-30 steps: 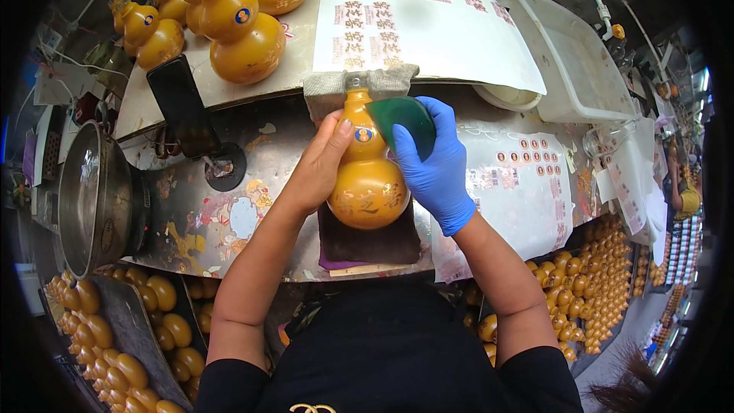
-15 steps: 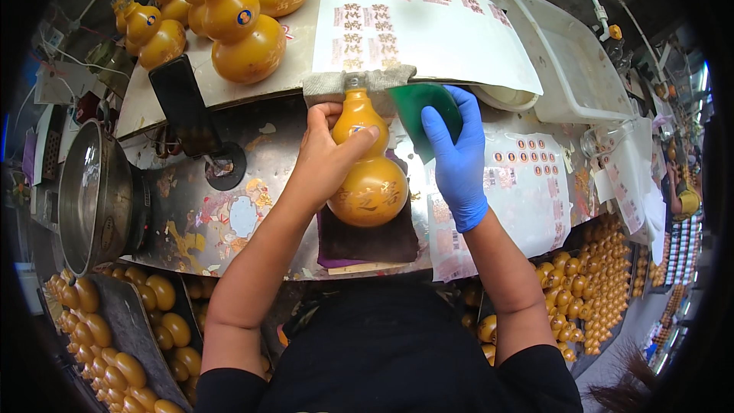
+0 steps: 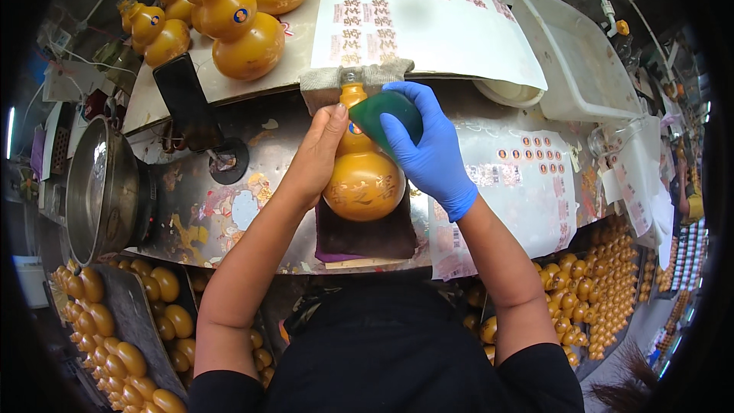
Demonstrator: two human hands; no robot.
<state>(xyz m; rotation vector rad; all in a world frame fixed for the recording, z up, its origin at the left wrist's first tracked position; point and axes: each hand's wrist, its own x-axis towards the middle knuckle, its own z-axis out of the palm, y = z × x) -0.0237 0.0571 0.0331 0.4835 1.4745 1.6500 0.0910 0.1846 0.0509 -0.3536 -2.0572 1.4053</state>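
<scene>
A yellow gourd-shaped bottle (image 3: 365, 187) with a clear neck lies on a dark cloth pad (image 3: 365, 235), its neck resting on a folded grey cloth (image 3: 321, 84). My bare left hand (image 3: 319, 149) is closed around the left side of its upper bulb. In a blue glove, my right hand (image 3: 428, 149) grips a green flexible scraper (image 3: 391, 118), fingers behind and thumb in front. The scraper's left corner lies against the upper bulb, just above a small round blue sticker (image 3: 354, 128) that is partly covered.
Several gourd bottles (image 3: 248, 46) stand at the back left. A phone on a stand (image 3: 187, 103) and a metal pan (image 3: 103, 191) are at the left. Printed decal sheets (image 3: 451, 42) lie behind; another sheet (image 3: 497, 222) lies right. A plastic tub (image 3: 581, 69) sits back right.
My right hand has brought the scraper left onto the bottle's upper bulb. My left thumb has drawn back from the front of the bulb to its left side.
</scene>
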